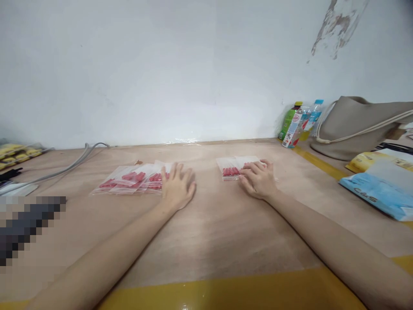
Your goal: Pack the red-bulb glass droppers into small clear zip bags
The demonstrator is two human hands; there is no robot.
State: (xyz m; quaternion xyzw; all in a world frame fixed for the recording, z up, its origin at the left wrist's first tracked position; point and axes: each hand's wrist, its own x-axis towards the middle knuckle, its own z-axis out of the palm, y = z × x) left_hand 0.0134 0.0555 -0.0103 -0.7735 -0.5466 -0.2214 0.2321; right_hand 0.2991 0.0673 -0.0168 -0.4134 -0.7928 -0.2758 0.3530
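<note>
Several clear zip bags with red pieces inside (130, 178) lie overlapping on the tabletop, left of centre. My left hand (178, 186) rests at their right end, its fingers spread and covering part of the last bag. Right of centre is a smaller group of clear bags with red pieces (230, 171). Over its right part lies my right hand (259, 180), palm down with the fingers apart, hiding some of the red pieces. Neither hand is closed on anything.
Bottles (293, 129) stand by the wall at the back right, beside a grey bag (350, 127). A blue pack (379, 193) and a yellow pack (363, 162) lie at the right. A grey cable (69, 166) and yellow-black packets (17, 154) are at the left.
</note>
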